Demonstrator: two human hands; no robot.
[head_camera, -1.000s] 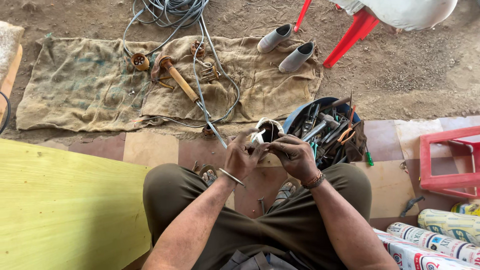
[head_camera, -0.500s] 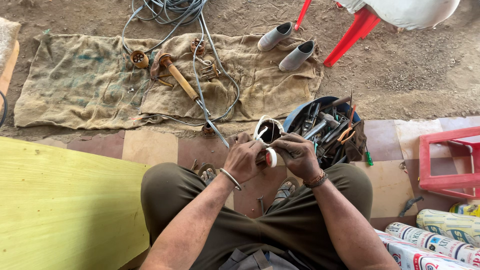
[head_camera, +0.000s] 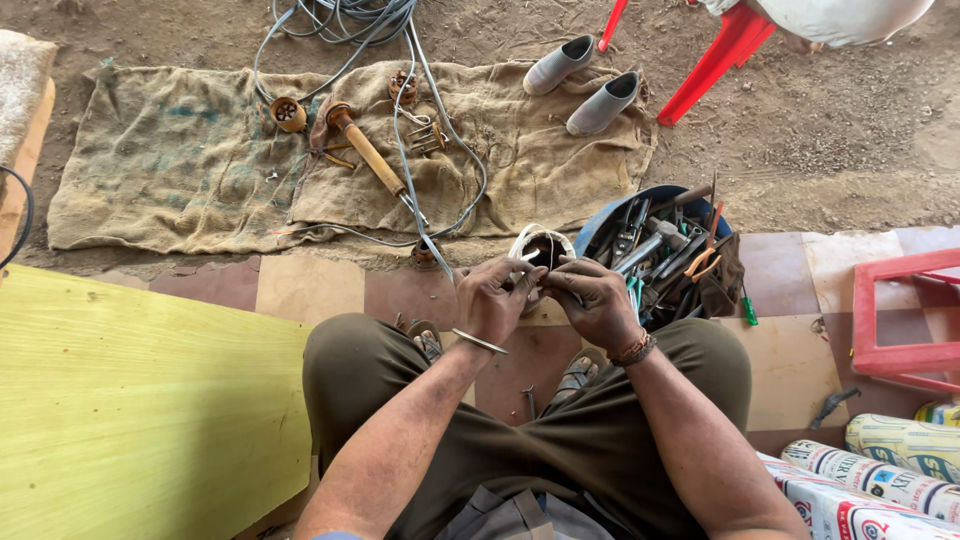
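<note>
i sit with my knees apart and both hands raised together over the tiled floor in front of me. my left hand and my right hand meet around a small round part with a pale ring, which sits just beyond my fingertips and partly between them. my left fingers curl in and pinch its near rim; my right fingers close over its other side, so both hands are shut on the same piece and nearly touching each other. what is inside the ring is dark and too small to tell.

a grey cable runs from just ahead of my left hand away across the burlap sacking that lies on the dirt beyond my hands. on that sacking, ahead and to my left, lie a wooden-handled tool and a small rusty round fitting. a pair of grey shoes rests farther out, ahead of my right hand.

just beside my right hand, on its outer side, stands a blue tub of tools, crowded with pliers and screwdrivers. a yellow board lies well to the left of my left arm.
</note>
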